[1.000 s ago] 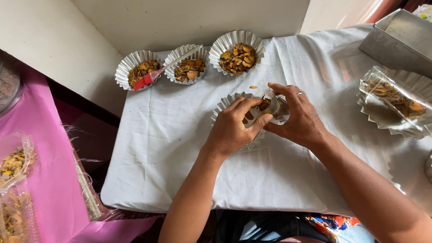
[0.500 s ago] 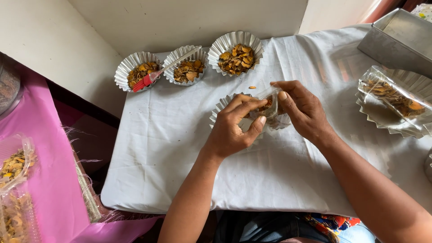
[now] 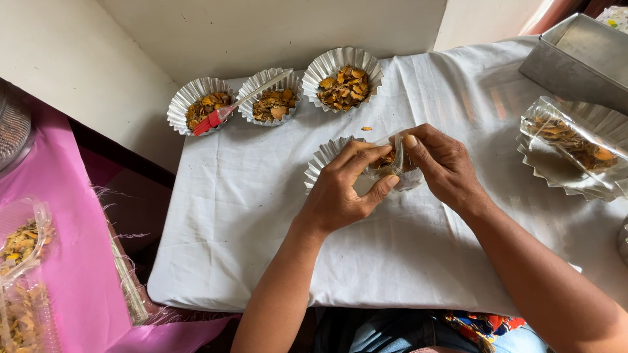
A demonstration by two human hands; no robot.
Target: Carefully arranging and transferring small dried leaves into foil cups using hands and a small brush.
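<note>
A bench (image 3: 229, 216) draped in white cloth fills the view from above, with a pink-covered surface (image 3: 59, 216) running down the 9 o'clock side and a grey metal tin (image 3: 575, 55) sitting at 2 o'clock. At 3 o'clock a stack of fluted foil cups (image 3: 556, 170) carries a clear bag of golden chips (image 3: 572, 137). Along the 12 o'clock edge stand three filled foil cups in a row: the left cup (image 3: 190, 98), the middle cup (image 3: 258, 85) and the right cup (image 3: 343, 62), each heaped with orange-brown chips; a red-handled brush (image 3: 229, 108) lies slanted across the left and middle cups. At the centre of the bench the left hand (image 3: 340, 189) and the right hand (image 3: 445, 167) meet, both closed in a pinch on a small clear plastic packet (image 3: 392, 163) holding a few chips, thumbs and fingertips pressing its folded top. Just beneath and at 9 o'clock of the packet, an empty foil cup (image 3: 320, 160) shows past the left hand's knuckles. A single loose chip (image 3: 366, 128) rests on the cloth between the packet and the right cup. More bagged chips (image 3: 23, 238) lie at 8 o'clock on the pink surface.
</note>
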